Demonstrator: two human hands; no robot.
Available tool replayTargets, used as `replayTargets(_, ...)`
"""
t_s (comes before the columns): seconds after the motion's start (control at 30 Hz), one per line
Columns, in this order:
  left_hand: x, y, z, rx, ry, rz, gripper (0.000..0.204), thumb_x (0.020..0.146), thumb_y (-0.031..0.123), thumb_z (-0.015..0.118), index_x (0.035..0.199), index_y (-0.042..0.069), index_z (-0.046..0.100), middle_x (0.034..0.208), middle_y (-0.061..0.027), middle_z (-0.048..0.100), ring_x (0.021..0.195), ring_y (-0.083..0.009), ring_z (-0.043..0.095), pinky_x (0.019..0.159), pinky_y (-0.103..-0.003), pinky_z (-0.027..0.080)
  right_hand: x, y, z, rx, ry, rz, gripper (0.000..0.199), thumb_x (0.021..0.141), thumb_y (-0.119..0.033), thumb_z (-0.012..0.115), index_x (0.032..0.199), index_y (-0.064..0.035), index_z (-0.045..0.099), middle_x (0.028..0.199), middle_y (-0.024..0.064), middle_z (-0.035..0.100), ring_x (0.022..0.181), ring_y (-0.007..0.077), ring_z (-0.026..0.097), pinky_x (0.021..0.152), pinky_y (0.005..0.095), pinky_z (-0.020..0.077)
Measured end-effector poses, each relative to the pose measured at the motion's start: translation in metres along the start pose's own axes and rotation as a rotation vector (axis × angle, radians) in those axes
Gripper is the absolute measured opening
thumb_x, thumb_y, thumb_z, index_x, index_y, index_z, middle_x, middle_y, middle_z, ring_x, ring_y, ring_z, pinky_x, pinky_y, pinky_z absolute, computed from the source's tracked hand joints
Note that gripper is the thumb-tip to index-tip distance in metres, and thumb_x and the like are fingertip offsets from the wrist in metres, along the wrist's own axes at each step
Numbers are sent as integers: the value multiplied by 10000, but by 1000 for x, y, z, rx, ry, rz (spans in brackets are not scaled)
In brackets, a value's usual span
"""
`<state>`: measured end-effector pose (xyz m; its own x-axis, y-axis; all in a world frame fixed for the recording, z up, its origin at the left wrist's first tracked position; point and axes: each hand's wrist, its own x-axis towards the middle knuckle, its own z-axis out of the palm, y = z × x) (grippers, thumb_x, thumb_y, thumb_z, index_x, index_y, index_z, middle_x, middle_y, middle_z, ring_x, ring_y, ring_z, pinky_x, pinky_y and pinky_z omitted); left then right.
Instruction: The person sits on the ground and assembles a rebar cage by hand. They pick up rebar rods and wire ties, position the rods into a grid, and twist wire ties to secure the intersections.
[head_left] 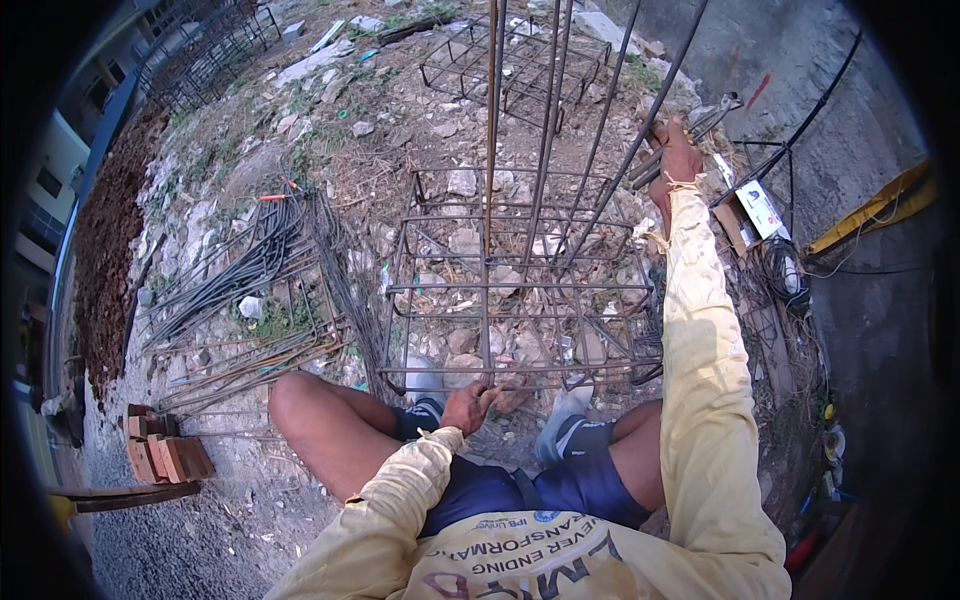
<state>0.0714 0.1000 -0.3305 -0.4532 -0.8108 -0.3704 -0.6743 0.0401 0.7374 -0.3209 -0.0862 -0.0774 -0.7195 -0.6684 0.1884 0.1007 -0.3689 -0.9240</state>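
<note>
A rebar cage [525, 372] of thin square steel frames sits upright on the rubble in front of my feet. My left hand [468, 405] is at its near bottom bar, with the fingers closed around the foot of a rod. Long steel rods [493, 120] rise from the cage and run out past the top of the view. Off to the cage's far right, with the arm stretched out, my right hand [678, 158] is closed around the handles of metal pincers [712, 118]. The pincers' jaws point away to the right.
Cut steel bars [240, 255] lie in a pile at left, a red-handled tool [275, 197] at its top. Bricks [168, 455] are stacked at lower left. Another cage [515, 75] stands beyond. Right are a white box [760, 208], tangled black wire [785, 275] and a yellow cloth [870, 205].
</note>
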Motion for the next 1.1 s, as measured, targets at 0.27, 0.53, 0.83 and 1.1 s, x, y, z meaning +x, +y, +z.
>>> replayTargets(0.27,21,-78,29,-8,-151,-19,457,901,452,560,1129,65,642,1071,-249,634,1031,-427,584,887,-467,463,-60,16,7,317,13,137,230,976,-261,443,850,-69,453,686,55,491,526,143,430,504,306,394)
replayTargets(0.53,29,-139,68,153,-121,-107,543,808,478,653,1066,1,659,1119,-237,633,1054,-405,601,901,-462,474,-99,14,9,275,109,170,200,949,-240,385,811,-100,422,683,16,438,543,133,381,580,302,367)
replayTargets(0.83,40,-7,-47,-360,-179,-58,428,864,383,640,962,-33,651,829,-141,683,772,-242,653,735,-361,499,-110,7,-14,279,-34,191,148,956,-192,416,833,-112,427,666,32,448,585,157,416,613,315,389)
replayTargets(1.1,106,-48,12,-601,-18,-321,482,914,439,566,977,-36,618,759,-122,666,714,-223,626,680,-366,487,-117,9,-9,281,54,202,164,898,-183,412,803,-58,462,646,72,479,552,172,447,495,294,361)
